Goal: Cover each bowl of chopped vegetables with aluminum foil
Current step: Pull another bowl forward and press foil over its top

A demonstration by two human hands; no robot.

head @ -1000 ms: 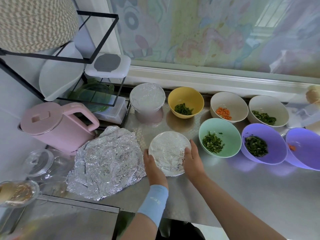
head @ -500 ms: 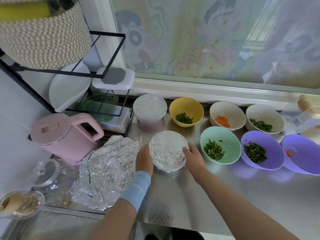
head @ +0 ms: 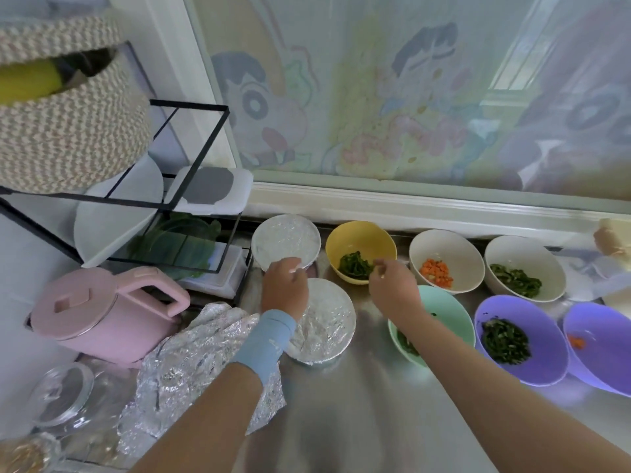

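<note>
Foil is already drawn tight over two of the bowls: the near foil-covered bowl [head: 327, 326] sits on the steel counter [head: 341, 421] right in front of me, and the far foil-covered bowl [head: 286, 240] stands just behind it, next to the black wire rack [head: 223, 186].

My left grip [head: 285, 291], with a blue wristband [head: 266, 339] below it, hangs over the far edge of the near covered bowl. Its fingers are bent, with the tips at the near rim of the far one. The hand is blurred, so I cannot tell whether it pinches anything.

My right grip [head: 392, 285] is at the near rim of the yellow bowl [head: 362, 233], which has chopped greens in it and is uncovered. The fingers curl toward the rim, but I cannot tell if they have hold of it.

To the right, also uncovered, are a white bowl of diced carrot [head: 444, 244] and a white bowl of greens [head: 519, 250] in the back row. In the front row, my right forearm crosses a mint bowl [head: 447, 302], and next to it are a purple bowl of greens [head: 495, 308] and a second purple bowl [head: 601, 322] with a bit of carrot.

A crumpled pile of foil sheets [head: 205, 363] lies on the counter under my left forearm, just beside the near covered bowl, with a pink kettle [head: 102, 308] to its left.
</note>
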